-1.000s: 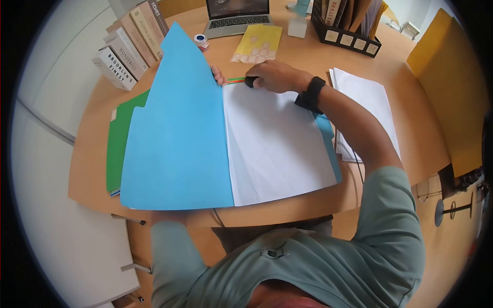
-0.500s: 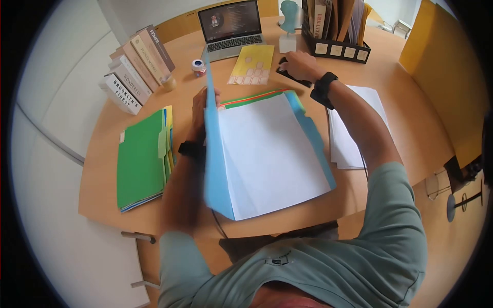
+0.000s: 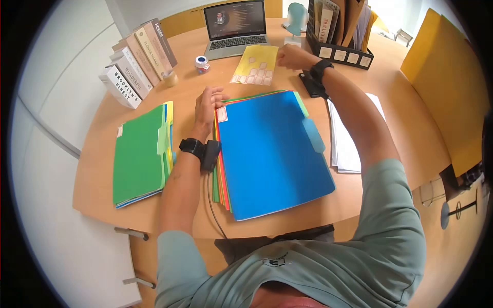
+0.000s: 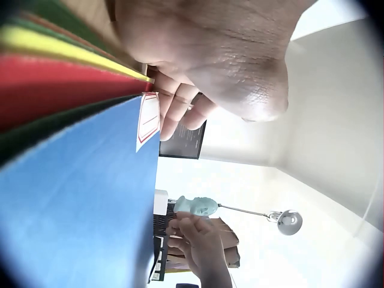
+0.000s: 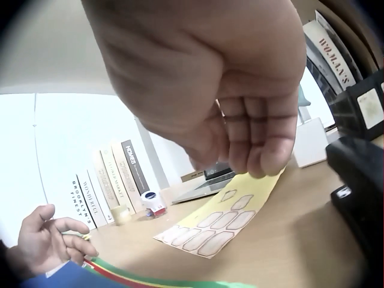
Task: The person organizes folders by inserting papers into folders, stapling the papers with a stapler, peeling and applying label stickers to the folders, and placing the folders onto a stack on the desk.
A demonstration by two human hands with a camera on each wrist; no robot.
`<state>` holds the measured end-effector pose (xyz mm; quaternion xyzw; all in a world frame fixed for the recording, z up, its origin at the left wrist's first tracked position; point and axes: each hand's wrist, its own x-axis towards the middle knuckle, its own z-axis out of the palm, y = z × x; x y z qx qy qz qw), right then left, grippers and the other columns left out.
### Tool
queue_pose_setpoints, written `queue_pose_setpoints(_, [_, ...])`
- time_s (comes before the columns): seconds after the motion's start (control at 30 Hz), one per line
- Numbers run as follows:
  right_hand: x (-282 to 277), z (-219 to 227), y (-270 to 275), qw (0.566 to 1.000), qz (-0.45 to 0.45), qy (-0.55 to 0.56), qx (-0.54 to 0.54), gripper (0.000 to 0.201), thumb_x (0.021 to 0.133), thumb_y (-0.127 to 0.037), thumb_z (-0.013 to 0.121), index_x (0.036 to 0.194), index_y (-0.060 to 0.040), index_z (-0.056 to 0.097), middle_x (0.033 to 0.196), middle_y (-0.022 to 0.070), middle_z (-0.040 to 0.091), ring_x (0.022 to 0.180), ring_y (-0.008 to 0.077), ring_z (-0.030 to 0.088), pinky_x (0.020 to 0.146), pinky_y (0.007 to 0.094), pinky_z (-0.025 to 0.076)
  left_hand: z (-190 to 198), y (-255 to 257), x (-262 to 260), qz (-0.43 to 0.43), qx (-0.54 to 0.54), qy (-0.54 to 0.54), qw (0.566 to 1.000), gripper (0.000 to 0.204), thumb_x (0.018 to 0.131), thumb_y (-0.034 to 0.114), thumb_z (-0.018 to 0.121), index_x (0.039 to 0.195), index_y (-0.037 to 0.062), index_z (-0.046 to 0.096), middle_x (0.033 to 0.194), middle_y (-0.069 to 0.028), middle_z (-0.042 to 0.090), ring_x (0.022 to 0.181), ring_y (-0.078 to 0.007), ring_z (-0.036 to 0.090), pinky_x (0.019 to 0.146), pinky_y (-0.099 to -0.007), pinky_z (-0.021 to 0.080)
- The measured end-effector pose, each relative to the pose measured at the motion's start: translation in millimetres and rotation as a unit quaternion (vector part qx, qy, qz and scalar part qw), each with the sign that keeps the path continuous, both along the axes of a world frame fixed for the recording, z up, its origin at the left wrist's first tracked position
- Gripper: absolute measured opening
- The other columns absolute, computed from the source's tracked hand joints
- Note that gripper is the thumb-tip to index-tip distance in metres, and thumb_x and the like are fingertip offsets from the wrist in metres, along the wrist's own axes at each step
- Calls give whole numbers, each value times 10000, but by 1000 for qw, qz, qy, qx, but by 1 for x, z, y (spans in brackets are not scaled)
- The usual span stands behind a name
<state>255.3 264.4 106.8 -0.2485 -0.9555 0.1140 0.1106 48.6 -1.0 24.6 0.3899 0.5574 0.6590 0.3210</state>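
A closed blue folder [image 3: 272, 154] lies on top of several folders with red, yellow and green edges, a white label at its upper left corner. My left hand [image 3: 206, 105] is at that corner, fingers loosely bent beside the label; the left wrist view shows them along the folders' edge. My right hand [image 3: 295, 57] hovers at the right edge of a yellow sheet of labels [image 3: 252, 64]. Its fingers [image 5: 270, 144] hang loosely curled with nothing between them, overlapping the sheet's far end in the right wrist view. Just behind that wrist lies a black stapler [image 3: 309, 84].
Green and other folders [image 3: 141, 154] are piled at left, white papers [image 3: 349, 146] at right. Behind stand upright books [image 3: 144, 59], a small cup [image 3: 170, 78], a stamp-like item [image 3: 202, 64], a laptop [image 3: 235, 31], a bust [image 3: 297, 19] and a black file holder [image 3: 346, 55].
The folder's cover has swung down over the white pages, turning its blue outside up. My right hand has let go of the stapler on the table and moved toward the label sheet.
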Motion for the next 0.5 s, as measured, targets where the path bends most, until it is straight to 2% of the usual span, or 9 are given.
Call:
queue_pose_setpoints(0.03, [-8, 9, -18, 992, -2, 15, -125, 261, 792, -239, 625, 863, 5, 685, 733, 165, 678, 664, 291, 671, 641, 414, 540, 0, 0, -1, 6, 0, -1, 1000, 629, 988, 449, 315, 1249, -93, 499, 1035, -252, 662, 825, -219, 638, 761, -325, 538])
queue_pose_setpoints(0.13, [-35, -16, -16, 992, 6, -4, -128, 243, 762, -242, 680, 834, -10, 682, 659, 117, 653, 568, 219, 630, 568, 353, 524, 0, -1, 0, 19, 2, -21, 1000, 618, 969, 440, 346, 1236, -92, 514, 1049, -269, 659, 814, -226, 639, 744, -322, 533])
queue_pose_setpoints(0.23, [-51, -40, -8, 991, 24, -29, -132, 235, 743, -233, 694, 828, -14, 691, 675, 110, 671, 572, 214, 647, 550, 332, 516, -1, 0, -3, 24, 2, -13, 1000, 606, 981, 431, 337, 1236, -90, 512, 1050, -266, 659, 819, -223, 643, 746, -321, 540])
queue_pose_setpoints(0.27, [-53, -47, -9, 983, -6, -8, -181, 209, 729, -207, 697, 805, -11, 695, 688, 114, 682, 606, 217, 664, 558, 324, 511, -3, -1, -4, 25, 0, -4, 1000, 603, 991, 429, 325, 1239, -90, 508, 1048, -261, 659, 825, -222, 645, 750, -322, 546])
queue_pose_setpoints(0.5, [-58, -63, 7, 985, -12, -64, -159, 177, 739, -151, 655, 801, 10, 696, 708, 132, 683, 637, 217, 668, 563, 325, 502, 1, -3, 1, 30, 5, 2, 1000, 602, 999, 427, 303, 1222, -91, 512, 1022, -255, 666, 810, -216, 645, 742, -320, 548])
